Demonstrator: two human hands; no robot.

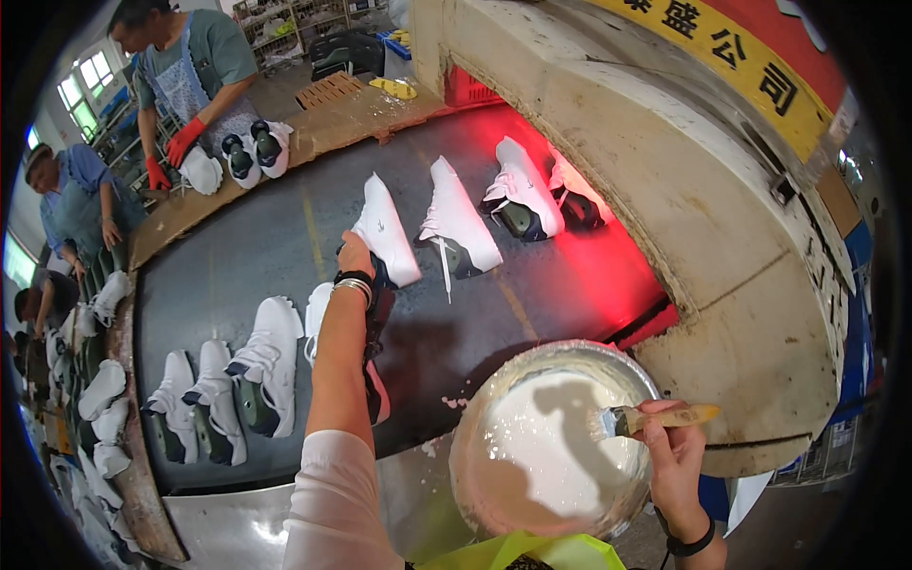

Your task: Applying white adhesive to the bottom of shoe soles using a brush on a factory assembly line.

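My left hand [355, 258] reaches across a dark conveyor belt [275, 233] and grips a white shoe [387, 231] at its dark collar end; the fingers are partly hidden behind it. The shoe's toe points away from me. In my right hand [676, 464] is a paintbrush [667, 417] with a wooden handle, its bristles coated white. The brush is held over the right side of a metal bowl [465, 446] of milky white liquid [537, 442]. More white shoes on dark green lasts stand on the belt, including one [460, 218] just right of the held shoe and several to the left.
At right, a large beige machine housing [741, 228] has a red-lit opening where the belt enters. Along the far side runs a worn wooden ledge [313, 128] with shoes on it. Two co-workers, one in red gloves [185, 142], stand far left beside piled shoe parts [103, 389].
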